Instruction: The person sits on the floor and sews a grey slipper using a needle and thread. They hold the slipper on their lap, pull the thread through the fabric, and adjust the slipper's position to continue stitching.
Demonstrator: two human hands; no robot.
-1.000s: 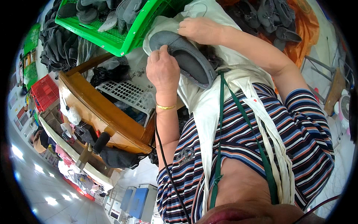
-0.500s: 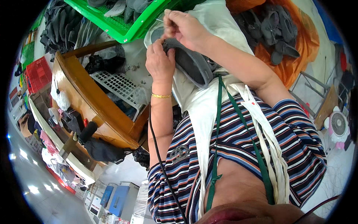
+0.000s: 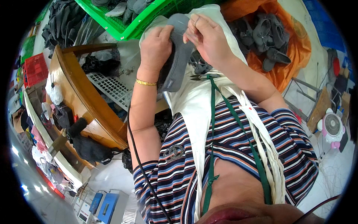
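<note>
One grey shoe (image 3: 176, 63) clamped in left hand (image 3: 155, 48), right hand (image 3: 209, 40) curled beside it, its hold unclear

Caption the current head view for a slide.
Left hand holding a grey shoe over a white apron, right hand beside it, green crate beyond.

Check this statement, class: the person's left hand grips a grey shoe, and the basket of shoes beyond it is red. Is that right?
Not quite: the head view shows that the basket of shoes is green, not red. The left hand does grip a grey shoe.
</note>
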